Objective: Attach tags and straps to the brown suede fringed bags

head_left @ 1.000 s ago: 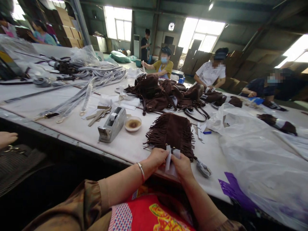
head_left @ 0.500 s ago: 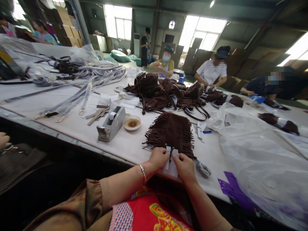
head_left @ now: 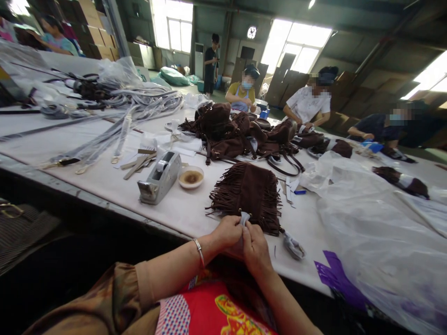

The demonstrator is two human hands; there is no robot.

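Left hand (head_left: pixel 228 231) and right hand (head_left: pixel 256 246) close in side by side, both pinching the pale strip (head_left: pixel 245 217), perhaps to keep it taut from two sides. Just beyond them lies the bag (head_left: pixel 257 188), flat on the tabletop (head_left: pixel 181 214), metal-ringed edge facing the hands, presumably for easy access. Left of the hands sit dish (head_left: pixel 191 186) and dispenser (head_left: pixel 160 180), likely kept within reach. Farther ahead, a pile (head_left: pixel 223 148)! No brand or lettering reads clearly.
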